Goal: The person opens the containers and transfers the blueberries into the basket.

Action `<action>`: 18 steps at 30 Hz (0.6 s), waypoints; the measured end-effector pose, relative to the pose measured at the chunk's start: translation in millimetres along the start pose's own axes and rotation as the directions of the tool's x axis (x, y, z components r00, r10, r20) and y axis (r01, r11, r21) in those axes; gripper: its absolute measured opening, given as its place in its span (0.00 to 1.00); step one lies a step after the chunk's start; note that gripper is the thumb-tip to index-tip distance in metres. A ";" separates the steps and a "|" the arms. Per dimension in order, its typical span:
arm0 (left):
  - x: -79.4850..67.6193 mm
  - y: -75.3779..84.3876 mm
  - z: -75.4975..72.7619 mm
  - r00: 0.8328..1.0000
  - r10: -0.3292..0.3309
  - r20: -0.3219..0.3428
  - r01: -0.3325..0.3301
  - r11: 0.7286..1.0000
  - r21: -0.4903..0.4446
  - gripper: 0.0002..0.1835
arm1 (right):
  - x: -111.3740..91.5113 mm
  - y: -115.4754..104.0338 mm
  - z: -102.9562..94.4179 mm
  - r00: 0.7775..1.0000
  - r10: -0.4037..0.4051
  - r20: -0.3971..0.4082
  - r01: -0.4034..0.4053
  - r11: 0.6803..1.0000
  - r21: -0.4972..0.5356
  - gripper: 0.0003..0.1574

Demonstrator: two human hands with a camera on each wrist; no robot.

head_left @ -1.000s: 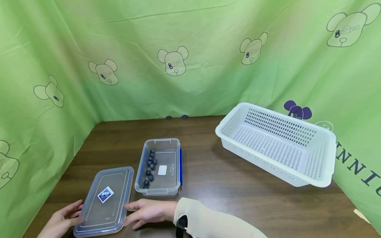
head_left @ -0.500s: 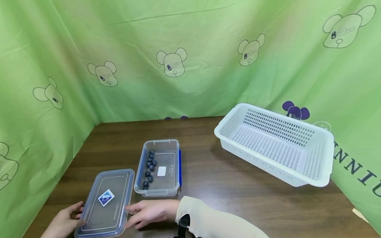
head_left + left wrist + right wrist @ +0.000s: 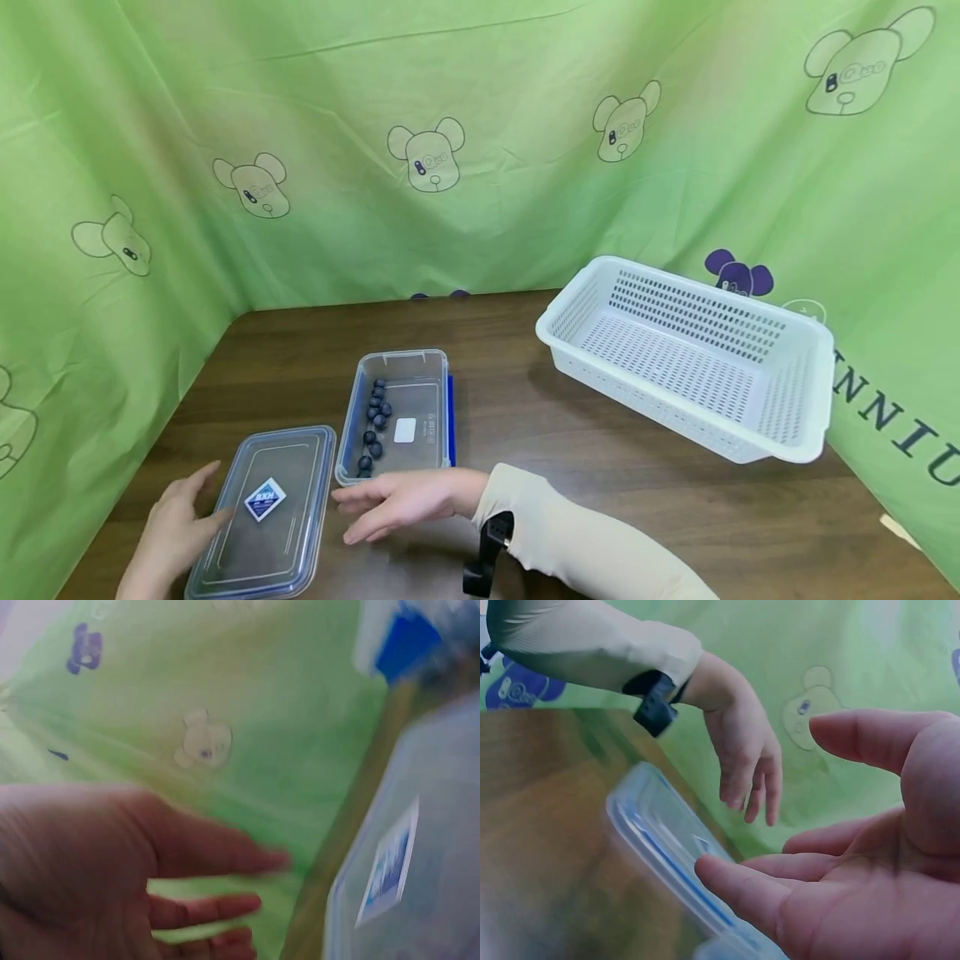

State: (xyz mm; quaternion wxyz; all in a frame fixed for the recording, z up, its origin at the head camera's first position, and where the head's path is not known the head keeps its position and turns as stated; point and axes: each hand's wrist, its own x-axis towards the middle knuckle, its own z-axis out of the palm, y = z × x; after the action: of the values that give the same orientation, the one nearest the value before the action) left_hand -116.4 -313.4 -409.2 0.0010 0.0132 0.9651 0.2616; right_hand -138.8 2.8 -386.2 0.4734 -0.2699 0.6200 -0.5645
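Note:
A clear lid (image 3: 243, 554) with a blue rim and a diamond BXH sticker (image 3: 265, 499) lies flat at the front left. My left hand (image 3: 176, 525) hovers over its left edge, fingers spread and holding nothing; the left wrist view also has this hand (image 3: 97, 862) apart from the lid (image 3: 439, 855). To the lid's right, my right hand (image 3: 412, 500) is held with fingers loosely extended and empty. It covers the near edge of a clear plastic food container (image 3: 423, 387). Several blueberries (image 3: 380, 422) lie along the container's left side.
A white perforated basket (image 3: 675, 400) stands at the back right of the brown wooden table (image 3: 510, 417). Green printed cloth (image 3: 330, 242) hangs around the back and sides. A blue clip flap (image 3: 452, 421) hangs on the container's right side.
Both hands have come off the lid's edges. The left has risen with its fingers spreading; the right has moved right and up, now in front of the container. The lid stays put.

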 end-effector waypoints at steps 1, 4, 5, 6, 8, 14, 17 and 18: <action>0.9 5.9 2.6 0.999 0.025 -0.042 -0.028 0.997 -0.072 0.38 | -3.1 -3.1 -2.8 1.000 -0.003 -0.003 0.003 1.000 -0.014 0.40; 4.6 24.7 12.5 0.993 0.072 -0.093 -0.098 0.946 -0.310 0.40 | -11.2 -11.9 -12.4 1.000 -0.017 -0.020 0.016 0.999 -0.051 0.40; 6.1 30.9 16.1 0.994 0.078 -0.078 -0.102 0.913 -0.395 0.43 | -13.6 -14.3 -15.6 1.000 -0.020 -0.024 0.019 0.998 -0.062 0.39; 7.9 37.3 19.8 0.996 0.079 -0.049 -0.093 0.873 -0.479 0.46 | -16.0 -16.7 -18.9 0.999 -0.020 -0.027 0.018 0.997 -0.072 0.39; 12.3 49.0 28.6 0.997 0.079 0.022 -0.051 0.807 -0.588 0.51 | -20.3 -21.4 -26.1 0.999 -0.025 -0.031 0.022 0.994 -0.104 0.38; 23.7 73.2 53.3 0.982 0.092 0.166 0.048 0.725 -0.687 0.52 | -31.5 -37.1 -49.9 0.996 -0.067 -0.053 0.056 0.978 -0.199 0.35; 27.1 79.3 59.8 0.974 0.101 0.204 0.071 0.717 -0.693 0.50 | -34.0 -44.2 -63.8 0.989 -0.108 -0.101 0.080 0.964 -0.252 0.31; 27.7 80.5 61.0 0.972 0.100 0.215 0.079 0.718 -0.692 0.50 | -34.0 -46.2 -68.4 0.984 -0.124 -0.127 0.086 0.959 -0.270 0.30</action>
State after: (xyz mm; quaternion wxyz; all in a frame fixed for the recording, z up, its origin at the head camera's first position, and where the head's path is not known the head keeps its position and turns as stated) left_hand -141.5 -212.4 -421.1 0.1194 0.0484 0.7886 0.6012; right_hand -195.2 52.8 -338.3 0.3569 -0.3220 0.7065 -0.5194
